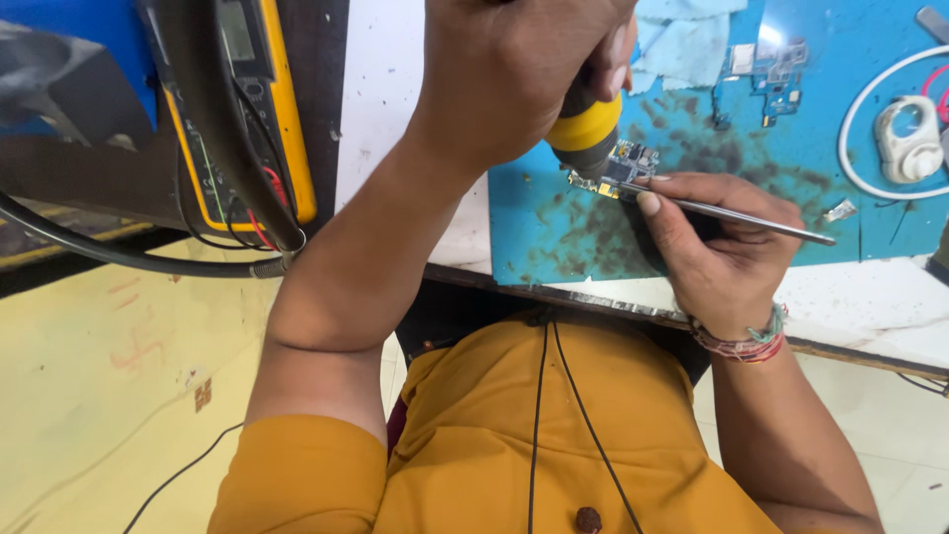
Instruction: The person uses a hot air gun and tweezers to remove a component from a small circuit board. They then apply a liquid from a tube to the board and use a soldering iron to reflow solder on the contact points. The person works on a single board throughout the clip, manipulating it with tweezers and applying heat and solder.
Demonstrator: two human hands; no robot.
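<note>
My left hand [514, 74] is closed around a hot-air tool [585, 133] with a yellow and black handle, its nozzle pointing down at a small circuit board [625, 166]. The board lies on a stained blue work mat [554, 227]. My right hand [717, 242] grips thin metal tweezers [736, 214], whose tips touch the board's near edge. The tool's nozzle end is partly hidden behind my left hand.
A yellow multimeter [242, 109] with black and red leads stands at the left, with a thick black hose [119, 255] below it. Another circuit board [771, 69], a blue cloth [682, 44] and a white round device [909, 138] with a white cable lie farther back.
</note>
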